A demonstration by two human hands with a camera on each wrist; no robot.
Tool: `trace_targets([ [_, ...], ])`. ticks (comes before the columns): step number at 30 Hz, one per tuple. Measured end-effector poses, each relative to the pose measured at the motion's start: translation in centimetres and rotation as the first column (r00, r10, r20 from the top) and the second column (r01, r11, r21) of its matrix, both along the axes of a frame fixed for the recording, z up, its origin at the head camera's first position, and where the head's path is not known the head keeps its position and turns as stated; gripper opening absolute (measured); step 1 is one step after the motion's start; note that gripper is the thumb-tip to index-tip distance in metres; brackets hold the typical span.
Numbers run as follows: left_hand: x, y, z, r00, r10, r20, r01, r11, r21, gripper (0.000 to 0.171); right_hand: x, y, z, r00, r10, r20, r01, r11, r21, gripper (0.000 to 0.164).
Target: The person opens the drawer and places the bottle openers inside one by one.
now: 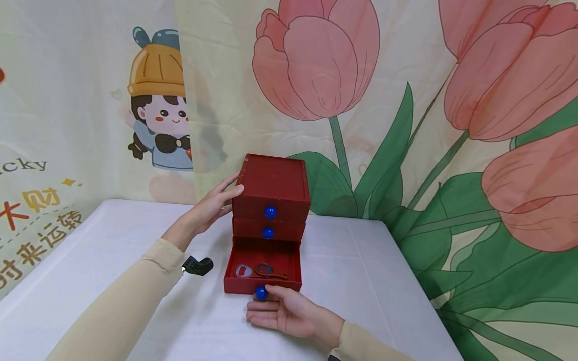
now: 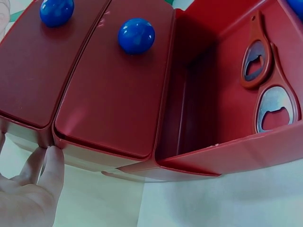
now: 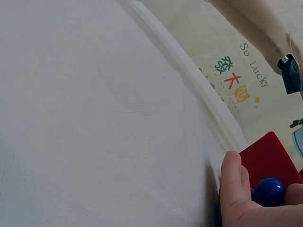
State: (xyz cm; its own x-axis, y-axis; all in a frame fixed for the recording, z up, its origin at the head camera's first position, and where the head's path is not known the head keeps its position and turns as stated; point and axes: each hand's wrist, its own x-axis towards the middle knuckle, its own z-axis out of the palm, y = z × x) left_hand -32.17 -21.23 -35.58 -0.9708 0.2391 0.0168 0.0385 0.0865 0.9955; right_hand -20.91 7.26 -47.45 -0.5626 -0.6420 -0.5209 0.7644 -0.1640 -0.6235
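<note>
A dark red three-drawer box (image 1: 275,178) stands on the table, its bottom drawer (image 1: 232,286) pulled out. Two bottle openers (image 1: 244,271) with brown handles lie inside that drawer, overlapping in the left wrist view. My right hand (image 1: 293,311), palm turned sideways, has the drawer's blue knob (image 3: 269,192) between thumb and index finger; the other fingers extend below it. At the box's left side, my left hand (image 1: 209,210) rests its straight fingers against the wall, thumb by the upper front edge. The upper two drawers, with blue knobs (image 2: 136,36), are closed.
A white cloth covers the table (image 1: 361,281). Behind it hangs a printed backdrop (image 1: 221,100) with tulips and a cartoon figure. A black wrist device (image 1: 198,265) sticks out from the left sleeve.
</note>
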Motion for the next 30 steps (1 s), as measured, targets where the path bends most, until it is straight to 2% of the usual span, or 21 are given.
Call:
trace_targets([
  [9,0.1,-0.2,-0.1,1.0,0.0,0.007,0.0,1.0,0.016,0.081,-0.6,0.0,0.1,1.0,-0.032,0.001,0.032,0.999,0.018,0.055],
  [18,0.1,0.0,-0.1,1.0,0.002,-0.008,-0.002,1.0,-0.006,0.082,-1.3,-0.4,0.3,0.998,-0.04,-0.042,0.041,0.999,0.024,0.054],
  [30,-0.1,-0.1,-0.1,1.0,0.007,0.005,-0.007,1.0,0.011,0.081,-3.0,-0.8,0.3,0.995,-0.072,-0.068,0.073,0.997,0.015,0.052],
])
